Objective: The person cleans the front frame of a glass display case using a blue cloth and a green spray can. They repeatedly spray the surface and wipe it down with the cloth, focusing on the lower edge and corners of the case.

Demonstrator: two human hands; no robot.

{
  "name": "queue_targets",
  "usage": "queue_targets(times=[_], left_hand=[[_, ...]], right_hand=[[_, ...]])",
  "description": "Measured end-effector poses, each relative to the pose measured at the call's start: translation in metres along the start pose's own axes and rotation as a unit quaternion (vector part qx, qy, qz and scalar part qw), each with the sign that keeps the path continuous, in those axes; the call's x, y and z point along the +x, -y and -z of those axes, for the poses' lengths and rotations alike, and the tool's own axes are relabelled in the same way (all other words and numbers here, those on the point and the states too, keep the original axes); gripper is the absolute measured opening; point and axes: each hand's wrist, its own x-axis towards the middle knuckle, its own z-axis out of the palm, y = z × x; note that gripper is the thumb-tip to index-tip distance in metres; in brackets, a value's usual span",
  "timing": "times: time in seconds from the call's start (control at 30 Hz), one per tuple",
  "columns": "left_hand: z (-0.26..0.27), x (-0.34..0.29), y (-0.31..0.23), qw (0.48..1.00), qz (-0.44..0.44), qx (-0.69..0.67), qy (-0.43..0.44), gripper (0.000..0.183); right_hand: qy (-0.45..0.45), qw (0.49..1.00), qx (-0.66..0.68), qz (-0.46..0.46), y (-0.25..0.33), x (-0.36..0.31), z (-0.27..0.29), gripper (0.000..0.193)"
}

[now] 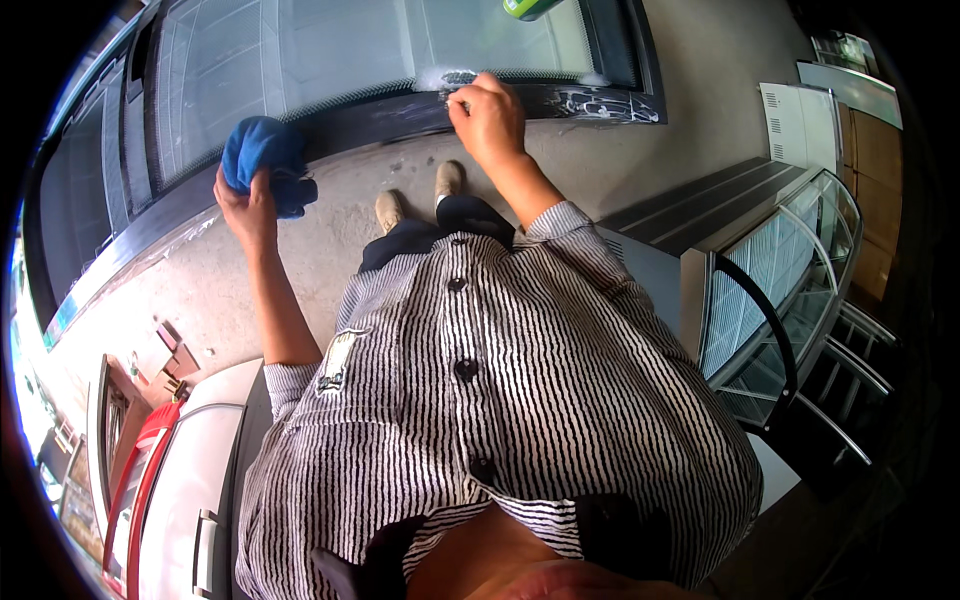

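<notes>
In my left hand (247,210) is a bunched blue cloth (262,155), held away from the glass panel's lower edge. My right hand (490,120) is closed, fingertips pressed to the panel's black frame (400,112). Under those fingers is a small grey, foamy scrubber (458,80), mostly hidden by the hand and suds. White foam (432,78) spreads beside it over the edge of the glass (380,45). More white suds (605,105) streak the frame to the right.
A green container (530,8) shows at the top edge. My shoes (450,178) stand on the concrete floor (590,160). To the right is a curved-glass display case (780,290); a white appliance with a handle (205,490) and a red-edged object (150,450) are at lower left.
</notes>
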Motion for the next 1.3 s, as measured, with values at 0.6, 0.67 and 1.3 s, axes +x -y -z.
queue_targets(times=[0.6,0.67,1.3], left_hand=[[-0.001,-0.001,0.000,1.000,0.005,0.017,-0.009,0.059],[0.000,0.002,0.002,1.000,0.008,0.000,0.002,0.059],[-0.004,0.001,-0.005,1.000,-0.003,-0.001,0.017,0.058]], right_hand=[[-0.019,0.994,-0.013,-0.105,-0.039,-0.014,0.024,0.009],[-0.012,0.996,0.065,-0.059,0.006,-0.021,-0.005,0.009],[-0.009,0.994,0.013,-0.112,-0.022,-0.031,0.022,0.007]])
